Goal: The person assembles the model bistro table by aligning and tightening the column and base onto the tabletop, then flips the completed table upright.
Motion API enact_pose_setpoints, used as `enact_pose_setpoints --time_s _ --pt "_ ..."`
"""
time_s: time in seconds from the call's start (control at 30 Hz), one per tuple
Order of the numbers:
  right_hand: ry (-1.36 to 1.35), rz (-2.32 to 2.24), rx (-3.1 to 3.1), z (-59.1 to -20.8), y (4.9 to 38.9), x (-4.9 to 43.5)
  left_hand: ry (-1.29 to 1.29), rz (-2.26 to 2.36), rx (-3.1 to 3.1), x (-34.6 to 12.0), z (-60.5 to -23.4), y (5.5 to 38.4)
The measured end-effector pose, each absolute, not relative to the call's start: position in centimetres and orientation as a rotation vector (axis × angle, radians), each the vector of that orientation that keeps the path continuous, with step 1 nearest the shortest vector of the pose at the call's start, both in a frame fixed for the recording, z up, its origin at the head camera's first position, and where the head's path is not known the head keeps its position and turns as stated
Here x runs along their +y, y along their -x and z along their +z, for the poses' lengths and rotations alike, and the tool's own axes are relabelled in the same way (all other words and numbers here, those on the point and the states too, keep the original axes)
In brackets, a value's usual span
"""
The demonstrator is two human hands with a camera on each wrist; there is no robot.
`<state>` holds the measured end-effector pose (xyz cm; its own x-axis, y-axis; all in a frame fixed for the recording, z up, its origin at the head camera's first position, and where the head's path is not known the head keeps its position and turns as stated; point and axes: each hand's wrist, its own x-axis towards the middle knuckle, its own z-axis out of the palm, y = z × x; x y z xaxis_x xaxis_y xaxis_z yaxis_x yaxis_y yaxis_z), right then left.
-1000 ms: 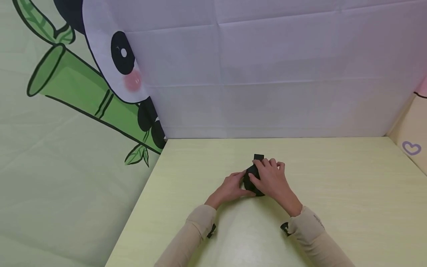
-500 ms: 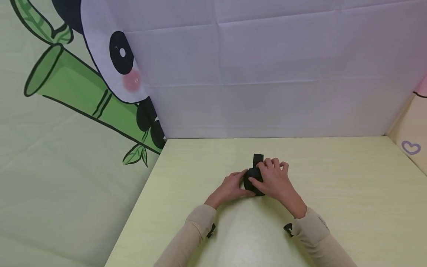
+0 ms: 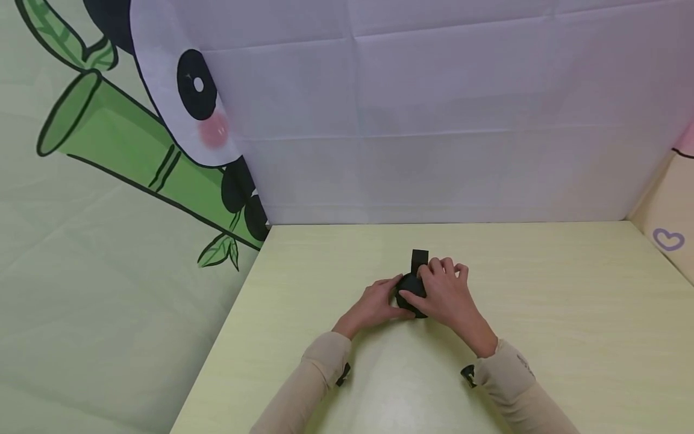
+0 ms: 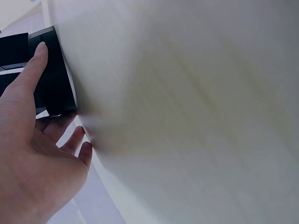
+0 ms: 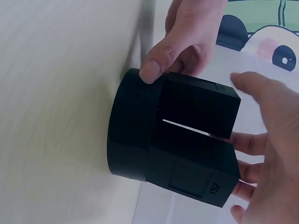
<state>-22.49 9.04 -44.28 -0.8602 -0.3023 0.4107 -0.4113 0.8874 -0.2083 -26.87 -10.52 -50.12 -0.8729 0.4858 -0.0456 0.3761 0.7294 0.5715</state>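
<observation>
A black part has a round base [image 5: 133, 130] on the table. Two rectangular blocks rise from it side by side, with a narrow gap between them. The nearer block [image 5: 194, 165] bears the number 152; the other block [image 5: 201, 102] stands towards the left hand. My left hand [image 3: 376, 307] grips the base [image 4: 56, 74], its thumb on the wall and fingers round the far side. Around the tops of the blocks my right hand [image 3: 447, 295] is curled, an index fingertip showing in the gap and the thumb close to the block near the left hand. The other fingertips are partly hidden behind the blocks.
The pale wooden table [image 3: 542, 301] extends on all sides of the hands. Behind it hangs a white cloth [image 3: 434, 120], with a panda and bamboo print [image 3: 130, 132] at the left. A small black device [image 3: 468, 375] sits at the right wrist.
My right hand has shifted slightly right and towards the person, uncovering more of the black upright piece; its thumb has since slid a little left. The left hand stays on the base.
</observation>
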Motion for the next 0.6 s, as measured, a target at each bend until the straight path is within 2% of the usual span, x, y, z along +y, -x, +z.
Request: enact_pose_setpoints --time_s 0.4,0.6 --pt "-0.505 0.378 -2.655 -44.7 21.8 7.8 -0.683 0.834 2.744 -10.8 -50.1 26.7" --pt "-0.601 0.450 -2.690 -44.6 21.5 7.6 -0.691 0.820 2.750 -11.1 -50.1 26.6"
